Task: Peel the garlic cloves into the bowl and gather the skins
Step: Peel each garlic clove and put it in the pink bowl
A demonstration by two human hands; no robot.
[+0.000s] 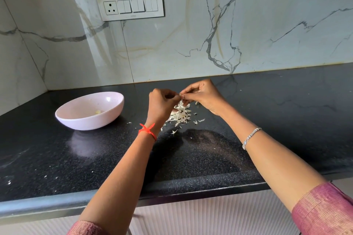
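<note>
pinching tiny garlic clove (180, 96) with curled left hand (162, 105) and right hand (204, 96) fingertips | hovering just above skins (181, 115) | right of bowl (91, 122)

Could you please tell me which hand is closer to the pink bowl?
Left. The left hand is to the right of the bowl, above the skins; the right hand is farther right. Both pinch a garlic clove.

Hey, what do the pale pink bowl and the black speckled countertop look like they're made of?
The pale pink round bowl looks like glazed ceramic, though it could be melamine. It is smooth and thick-walled, with a glossy highlight inside. The black speckled countertop looks like polished granite, with fine pale flecks and a soft reflection of the bowl.
</note>
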